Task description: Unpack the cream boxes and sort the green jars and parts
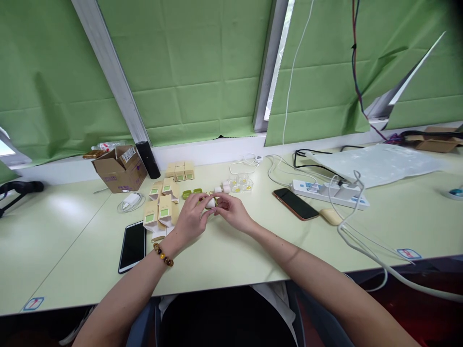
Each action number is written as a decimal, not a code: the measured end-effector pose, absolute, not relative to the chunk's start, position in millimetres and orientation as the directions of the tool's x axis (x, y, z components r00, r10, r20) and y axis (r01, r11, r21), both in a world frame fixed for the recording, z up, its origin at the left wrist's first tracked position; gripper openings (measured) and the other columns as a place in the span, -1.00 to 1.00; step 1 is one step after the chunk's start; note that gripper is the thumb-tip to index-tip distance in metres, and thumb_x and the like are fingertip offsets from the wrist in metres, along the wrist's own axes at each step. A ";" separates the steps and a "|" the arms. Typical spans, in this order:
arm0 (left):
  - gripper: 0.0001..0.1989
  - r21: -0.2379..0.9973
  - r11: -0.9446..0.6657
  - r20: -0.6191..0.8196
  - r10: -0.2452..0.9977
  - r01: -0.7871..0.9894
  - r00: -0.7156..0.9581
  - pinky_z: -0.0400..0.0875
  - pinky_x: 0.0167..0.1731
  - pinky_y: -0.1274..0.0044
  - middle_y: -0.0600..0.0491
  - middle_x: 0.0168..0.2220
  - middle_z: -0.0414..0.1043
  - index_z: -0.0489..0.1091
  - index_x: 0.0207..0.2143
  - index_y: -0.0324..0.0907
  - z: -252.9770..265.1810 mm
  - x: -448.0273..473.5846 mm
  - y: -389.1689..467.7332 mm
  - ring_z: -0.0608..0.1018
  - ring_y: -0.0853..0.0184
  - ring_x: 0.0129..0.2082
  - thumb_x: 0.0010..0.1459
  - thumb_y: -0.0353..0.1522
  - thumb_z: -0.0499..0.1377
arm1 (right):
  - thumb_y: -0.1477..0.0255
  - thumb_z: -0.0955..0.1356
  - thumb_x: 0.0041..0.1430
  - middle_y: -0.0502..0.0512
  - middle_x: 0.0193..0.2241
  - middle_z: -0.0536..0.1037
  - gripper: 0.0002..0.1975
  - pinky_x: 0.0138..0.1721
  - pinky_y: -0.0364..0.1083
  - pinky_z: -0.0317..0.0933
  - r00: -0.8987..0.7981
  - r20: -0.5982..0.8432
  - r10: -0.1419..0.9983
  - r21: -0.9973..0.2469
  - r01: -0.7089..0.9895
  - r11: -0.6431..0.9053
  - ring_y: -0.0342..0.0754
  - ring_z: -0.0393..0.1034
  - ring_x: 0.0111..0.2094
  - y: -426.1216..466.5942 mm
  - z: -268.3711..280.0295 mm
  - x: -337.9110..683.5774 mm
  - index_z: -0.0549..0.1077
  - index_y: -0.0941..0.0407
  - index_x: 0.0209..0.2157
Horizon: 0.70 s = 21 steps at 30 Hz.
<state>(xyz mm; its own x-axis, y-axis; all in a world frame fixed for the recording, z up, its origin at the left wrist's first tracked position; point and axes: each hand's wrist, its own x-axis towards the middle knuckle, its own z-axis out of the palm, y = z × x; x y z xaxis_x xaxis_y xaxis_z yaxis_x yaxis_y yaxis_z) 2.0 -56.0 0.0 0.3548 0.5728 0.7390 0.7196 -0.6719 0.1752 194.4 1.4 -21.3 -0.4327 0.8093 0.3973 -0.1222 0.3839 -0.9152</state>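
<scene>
Head view: at frame centre, a rounded white piece (211, 203) is pinched by the left hand (193, 215) and the right hand (234, 212); left of them, angular paper boxes (165, 212) are seen on the smooth desk (231, 260).

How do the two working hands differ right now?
The left hand has a beaded bracelet at the wrist; the right hand has none. The left hand is nearer the tan cartons, the right hand nearer the clear plastic. Both pinch the same small white piece.
</scene>
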 end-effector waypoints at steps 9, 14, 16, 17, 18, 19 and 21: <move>-0.57 0.173 -0.657 0.739 0.579 0.734 0.344 0.50 0.10 0.17 -0.20 0.10 0.41 0.30 0.30 -0.12 -4.1 1.7 -54.3 0.49 0.09 0.12 0.43 -0.43 0.02 | 0.07 0.47 0.24 0.11 -0.24 0.63 -0.47 0.00 0.20 0.55 -0.486 0.374 0.790 -0.926 -0.244 0.288 0.06 0.65 -0.24 0.8 -18.2 195.7 0.54 0.09 0.12; -0.56 0.110 -0.631 0.728 0.577 0.768 0.370 0.51 0.09 0.16 -0.25 0.10 0.40 0.27 0.32 -0.18 -8.1 7.8 -57.6 0.49 0.04 0.12 0.43 -0.39 0.05 | 0.18 0.38 0.35 0.13 -0.21 0.68 -0.61 -0.12 0.11 0.56 -0.408 0.422 0.810 -0.896 -0.051 0.441 0.04 0.64 -0.28 -8.2 -16.3 193.8 0.57 0.06 0.11; -0.55 0.092 -0.610 0.715 0.591 0.787 0.374 0.52 0.05 0.17 -0.26 0.07 0.41 0.26 0.32 -0.21 -8.7 9.7 -58.6 0.51 0.03 0.08 0.43 -0.35 0.08 | 0.26 0.33 0.40 0.13 -0.20 0.68 -0.66 -0.15 0.06 0.55 -0.394 0.472 0.789 -0.854 0.018 0.520 0.03 0.62 -0.25 -11.7 -15.0 193.2 0.59 0.06 0.08; -0.56 0.083 -0.599 0.708 0.598 0.797 0.376 0.53 0.02 0.18 -0.26 0.05 0.42 0.26 0.31 -0.21 -8.8 10.3 -59.1 0.52 0.04 0.05 0.43 -0.35 0.08 | 0.29 0.31 0.41 0.13 -0.20 0.69 -0.67 -0.17 0.04 0.54 -0.391 0.493 0.777 -0.833 0.044 0.551 0.02 0.61 -0.25 -13.0 -14.8 192.9 0.60 0.06 0.08; -0.57 0.069 -0.587 0.703 0.603 0.807 0.378 0.54 -0.01 0.20 -0.25 0.03 0.43 0.28 0.29 -0.21 -8.9 10.6 -59.4 0.53 0.05 0.02 0.43 -0.34 0.08 | 0.32 0.29 0.42 0.13 -0.20 0.69 -0.67 -0.18 0.02 0.53 -0.391 0.509 0.767 -0.816 0.065 0.574 0.02 0.61 -0.25 -13.9 -15.0 192.6 0.59 0.05 0.08; -0.59 0.053 -0.575 0.701 0.604 0.816 0.379 0.54 -0.04 0.21 -0.24 0.01 0.44 0.30 0.28 -0.21 -8.9 10.7 -59.6 0.54 0.06 -0.01 0.44 -0.35 0.07 | 0.34 0.28 0.43 0.13 -0.18 0.69 -0.66 -0.19 0.01 0.53 -0.389 0.522 0.759 -0.801 0.081 0.593 0.01 0.60 -0.24 -14.5 -15.7 192.2 0.59 0.05 0.09; -0.63 0.026 -0.560 0.702 0.600 0.828 0.384 0.54 -0.11 0.25 -0.22 -0.05 0.45 0.33 0.24 -0.22 -8.6 10.4 -59.9 0.55 0.08 -0.08 0.44 -0.34 0.07 | 0.38 0.27 0.43 0.15 -0.10 0.69 -0.65 -0.18 0.00 0.52 -0.380 0.553 0.741 -0.770 0.106 0.629 0.02 0.61 -0.19 -15.2 -18.0 191.3 0.57 0.04 0.12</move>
<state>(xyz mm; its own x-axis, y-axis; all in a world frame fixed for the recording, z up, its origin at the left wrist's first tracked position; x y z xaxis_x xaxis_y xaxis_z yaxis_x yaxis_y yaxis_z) 10.4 -59.9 -8.6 0.3838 0.5998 0.7021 0.8282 -0.5599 0.0256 191.3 -15.2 -18.0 -0.3796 0.7414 0.5533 0.1062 0.6291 -0.7701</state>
